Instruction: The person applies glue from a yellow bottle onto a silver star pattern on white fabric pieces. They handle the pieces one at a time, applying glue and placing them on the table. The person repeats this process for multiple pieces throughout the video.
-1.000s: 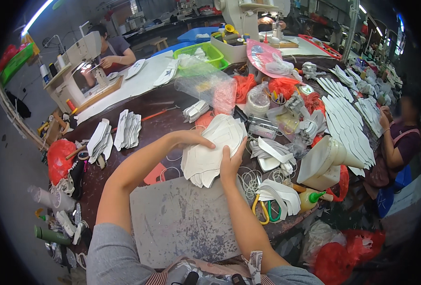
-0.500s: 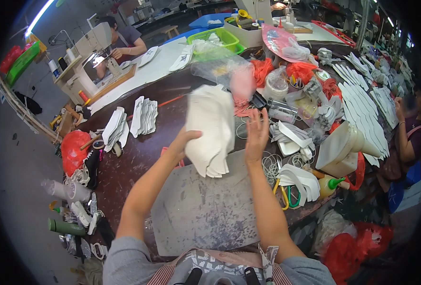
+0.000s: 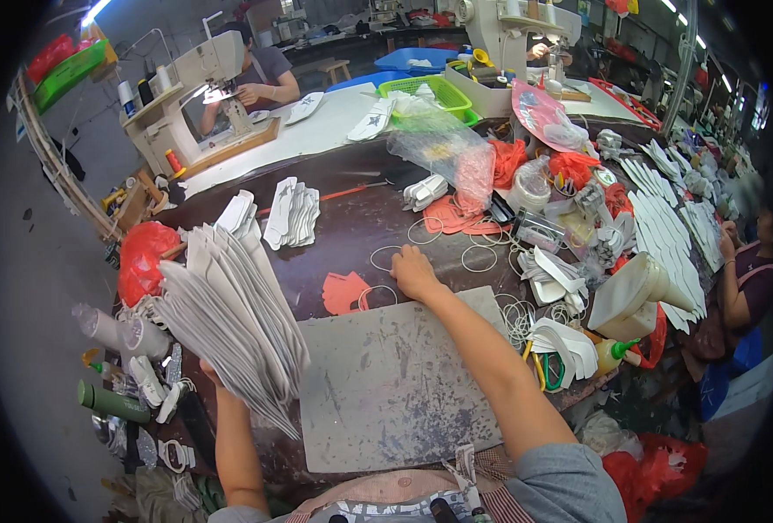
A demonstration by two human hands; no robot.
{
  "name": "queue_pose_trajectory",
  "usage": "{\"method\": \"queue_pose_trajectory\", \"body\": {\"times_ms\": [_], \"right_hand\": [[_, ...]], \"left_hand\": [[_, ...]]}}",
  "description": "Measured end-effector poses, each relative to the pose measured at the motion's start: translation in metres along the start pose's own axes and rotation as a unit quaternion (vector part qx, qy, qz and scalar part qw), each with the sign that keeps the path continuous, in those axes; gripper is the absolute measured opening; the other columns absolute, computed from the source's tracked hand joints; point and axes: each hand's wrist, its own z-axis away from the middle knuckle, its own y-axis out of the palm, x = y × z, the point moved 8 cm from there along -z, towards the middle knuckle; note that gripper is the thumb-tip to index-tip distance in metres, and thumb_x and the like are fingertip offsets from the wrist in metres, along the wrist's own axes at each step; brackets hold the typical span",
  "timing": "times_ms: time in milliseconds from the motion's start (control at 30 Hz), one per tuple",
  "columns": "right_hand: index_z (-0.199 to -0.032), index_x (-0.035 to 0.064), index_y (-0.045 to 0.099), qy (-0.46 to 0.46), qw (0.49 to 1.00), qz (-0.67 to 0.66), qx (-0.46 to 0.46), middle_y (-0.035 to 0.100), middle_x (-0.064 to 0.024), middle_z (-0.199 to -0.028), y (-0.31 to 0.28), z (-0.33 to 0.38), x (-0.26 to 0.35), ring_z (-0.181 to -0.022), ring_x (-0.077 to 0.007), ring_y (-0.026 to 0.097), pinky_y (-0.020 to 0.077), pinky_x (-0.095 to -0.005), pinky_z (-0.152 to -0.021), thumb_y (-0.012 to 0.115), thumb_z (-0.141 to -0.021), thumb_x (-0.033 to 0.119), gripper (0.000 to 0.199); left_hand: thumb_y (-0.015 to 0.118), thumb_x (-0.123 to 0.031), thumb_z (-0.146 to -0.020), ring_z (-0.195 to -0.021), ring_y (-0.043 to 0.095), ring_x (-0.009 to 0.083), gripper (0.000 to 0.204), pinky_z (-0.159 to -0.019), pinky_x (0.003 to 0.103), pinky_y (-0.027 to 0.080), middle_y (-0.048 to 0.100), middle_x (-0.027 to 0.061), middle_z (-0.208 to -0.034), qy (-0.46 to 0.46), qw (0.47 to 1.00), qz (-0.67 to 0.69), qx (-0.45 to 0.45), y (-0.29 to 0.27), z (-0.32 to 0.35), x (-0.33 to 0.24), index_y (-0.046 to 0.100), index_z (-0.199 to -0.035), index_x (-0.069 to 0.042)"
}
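My left hand [image 3: 213,373] grips a thick stack of white cut pieces [image 3: 234,322], long and curved, from below. The stack leans over the table's left part and hides most of that hand's fingers. Over the grey board's far edge reaches my right arm, and my right hand [image 3: 414,274] is down on the dark table with its fingers drawn together. They close on the edge of a thin pale rubber band [image 3: 374,254]. Flat orange-red pieces [image 3: 344,293] lie just left of that hand. The grey board [image 3: 395,383] lies bare in front of me.
Two smaller white stacks [image 3: 293,213] lie beyond the held one. Bags, a white container [image 3: 622,301], a glue bottle [image 3: 613,350] and scissors [image 3: 554,370] crowd the right side. Sewing machines [image 3: 190,105] stand at the back. Co-workers sit at back left and far right.
The white stack in my left hand has gone from above the board to the left and now leans, its edges showing. My right hand, open before, has come down and closed at a rubber band.
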Motion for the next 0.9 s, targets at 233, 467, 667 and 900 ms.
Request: {"method": "queue_pose_trajectory", "body": {"times_ms": [233,467,667,900], "right_hand": [[-0.098,0.0053,0.065,0.226,0.964,-0.102,-0.101,0.069,-0.0194,-0.102,-0.079,0.047,-0.106,-0.097,-0.038,0.067,0.0521,-0.0466,-0.081,0.075,-0.077,0.012,0.024],[-0.089,0.0055,0.071,0.282,0.959,0.025,-0.018,0.071,-0.0201,-0.093,-0.066,0.077,-0.147,-0.094,-0.0368,0.068,0.0514,-0.0487,-0.079,0.074,-0.079,0.024,0.021],[-0.11,0.008,0.061,0.052,0.998,0.02,0.027,0.069,-0.0206,-0.087,-0.099,0.065,-0.011,-0.089,-0.0393,0.067,0.0495,-0.0512,-0.077,0.064,-0.087,0.016,0.024],[-0.13,0.0002,0.057,-0.02,0.839,-0.524,0.147,0.067,-0.0109,-0.119,-0.142,0.095,0.164,-0.108,-0.019,0.061,0.0471,-0.0341,-0.097,0.058,-0.097,0.017,0.037]], "left_hand": [[0.068,-0.043,-0.077,-0.118,0.061,0.0337,0.082,-0.101,0.049,0.051,0.058,0.0179,-0.134,-0.046,0.998,0.04,-0.018,0.003,0.023,0.039,0.045,-0.143,-0.001],[0.068,-0.044,-0.077,-0.118,0.06,0.034,0.082,-0.102,0.048,0.05,0.057,0.0183,-0.135,-0.085,0.994,0.068,-0.007,0.032,0.036,0.057,0.044,-0.143,-0.001],[0.067,-0.045,-0.078,-0.119,0.06,0.0342,0.083,-0.103,0.048,0.05,0.056,0.0187,-0.136,-0.118,0.987,0.107,0.02,0.08,0.036,0.078,0.042,-0.144,-0.001],[0.067,-0.045,-0.079,-0.12,0.059,0.0345,0.084,-0.103,0.048,0.049,0.054,0.0191,-0.137,-0.165,0.975,0.145,0.032,0.129,0.063,0.125,0.041,-0.145,-0.001]]}}
